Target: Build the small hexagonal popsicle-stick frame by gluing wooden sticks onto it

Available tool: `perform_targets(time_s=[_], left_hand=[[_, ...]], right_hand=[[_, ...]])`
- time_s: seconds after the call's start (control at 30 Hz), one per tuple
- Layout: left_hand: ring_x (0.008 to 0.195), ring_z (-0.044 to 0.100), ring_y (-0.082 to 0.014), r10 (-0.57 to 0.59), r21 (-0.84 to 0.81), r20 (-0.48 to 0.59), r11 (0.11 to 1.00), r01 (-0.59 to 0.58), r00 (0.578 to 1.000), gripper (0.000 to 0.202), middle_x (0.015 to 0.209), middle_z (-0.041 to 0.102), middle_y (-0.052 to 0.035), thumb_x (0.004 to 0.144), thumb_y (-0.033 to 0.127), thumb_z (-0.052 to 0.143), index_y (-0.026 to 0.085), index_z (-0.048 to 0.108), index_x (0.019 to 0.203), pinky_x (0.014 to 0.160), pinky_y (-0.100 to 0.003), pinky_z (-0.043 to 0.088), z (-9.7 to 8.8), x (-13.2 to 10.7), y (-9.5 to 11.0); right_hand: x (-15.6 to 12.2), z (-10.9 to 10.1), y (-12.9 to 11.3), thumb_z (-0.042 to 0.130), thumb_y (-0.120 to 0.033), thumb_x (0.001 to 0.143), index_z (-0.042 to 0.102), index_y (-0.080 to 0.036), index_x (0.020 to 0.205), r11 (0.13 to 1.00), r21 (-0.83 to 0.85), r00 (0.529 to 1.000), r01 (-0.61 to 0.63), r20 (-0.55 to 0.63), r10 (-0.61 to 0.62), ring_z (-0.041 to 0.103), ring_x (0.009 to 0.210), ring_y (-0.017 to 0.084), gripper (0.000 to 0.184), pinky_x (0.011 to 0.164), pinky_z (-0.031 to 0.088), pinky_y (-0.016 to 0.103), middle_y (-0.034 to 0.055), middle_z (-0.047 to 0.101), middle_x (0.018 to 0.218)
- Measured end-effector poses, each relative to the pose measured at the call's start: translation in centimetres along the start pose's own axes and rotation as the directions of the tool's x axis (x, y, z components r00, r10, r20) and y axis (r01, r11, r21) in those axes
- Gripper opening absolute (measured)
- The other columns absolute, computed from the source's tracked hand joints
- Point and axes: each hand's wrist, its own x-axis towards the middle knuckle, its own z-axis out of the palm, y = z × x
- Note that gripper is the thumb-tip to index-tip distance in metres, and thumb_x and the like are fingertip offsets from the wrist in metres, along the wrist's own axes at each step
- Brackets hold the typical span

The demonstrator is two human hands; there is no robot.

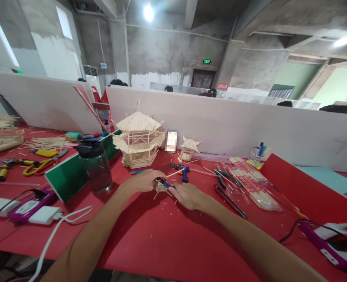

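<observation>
My left hand (145,181) and my right hand (188,196) meet over the red table (161,239). Between them lies a small wooden stick piece (161,188). My left hand's fingers are closed on that piece. My right hand grips a blue-handled tool (163,182) whose tip rests on the piece. Just behind stands a two-tier pagoda model (138,139) made of sticks, and a smaller stick roof model (189,148) to its right. A blue glue gun (181,170) lies beyond my hands.
A dark-lidded bottle (96,166) and a green board (70,172) stand left. Pliers and cutters (29,164) lie far left. Bagged sticks (254,182) and black cutters (229,199) lie right. Phones and chargers (32,209) sit at the front left, a purple device (329,244) front right. White partitions (250,125) back the table.
</observation>
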Motion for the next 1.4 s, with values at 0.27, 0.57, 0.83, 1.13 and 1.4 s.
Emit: perform_targets(time_s=[0.27,0.57,0.83,1.13,1.4], left_hand=[[0.099,0.065,-0.0206,0.009,-0.021,-0.040,1.000,-0.010,0.999,0.049,0.110,0.072,-0.0034,0.072,0.003,0.048,0.023,0.067,0.112,0.087,-0.027,0.046,-0.2,-0.1,-0.6],[0.099,0.065,-0.0207,-0.098,-0.219,-0.131,0.973,0.067,0.987,0.038,0.119,0.069,-0.0061,0.083,0.014,0.051,0.023,0.068,0.116,0.085,-0.030,0.049,-0.9,-0.7,-0.9],[0.076,0.067,-0.0156,-0.112,-0.210,-0.164,0.975,0.077,0.980,0.043,0.108,0.071,-0.0066,0.081,0.006,0.048,0.021,0.067,0.116,0.070,-0.026,0.049,1.6,0.4,-0.9],[0.103,0.065,-0.0247,-0.036,0.134,-0.183,0.989,0.062,0.982,0.043,0.118,0.069,-0.0070,0.076,0.000,0.053,0.019,0.067,0.113,0.087,-0.032,0.048,2.3,1.9,-1.4],[0.109,0.063,-0.0250,-0.193,0.253,-0.170,0.939,0.232,0.966,0.057,0.114,0.071,-0.0077,0.068,-0.009,0.047,0.021,0.069,0.112,0.093,-0.034,0.047,1.0,0.3,-4.8]], right_hand=[[0.4,0.6,-0.1,0.018,-0.043,0.104,0.059,-0.013,0.112,0.999,-0.025,0.999,-0.027,-0.043,0.026,0.067,0.089,0.027,0.051,0.075,0.043,0.033,0.0165,0.069,0.102],[-1.4,-2.5,1.4,0.031,-0.056,0.098,0.067,-0.017,0.102,0.998,-0.012,0.998,-0.068,-0.004,0.068,0.068,0.086,0.030,0.053,0.073,0.043,0.034,0.0149,0.072,0.097],[-5.1,-2.8,8.9,0.041,-0.060,0.094,0.065,-0.017,0.105,0.918,-0.092,0.909,-0.387,-0.203,0.363,0.065,0.096,0.032,0.051,0.077,0.045,0.036,0.0166,0.070,0.107],[-6.6,-0.7,15.9,0.055,-0.051,0.088,0.060,-0.010,0.123,0.902,-0.097,0.905,-0.422,-0.113,0.411,0.056,0.117,0.035,0.055,0.094,0.041,0.040,0.0214,0.060,0.127],[-6.1,-2.0,13.5,0.059,-0.045,0.088,0.057,-0.011,0.130,0.890,-0.134,0.900,-0.435,-0.056,0.432,0.050,0.125,0.035,0.054,0.101,0.036,0.042,0.0212,0.054,0.135]])
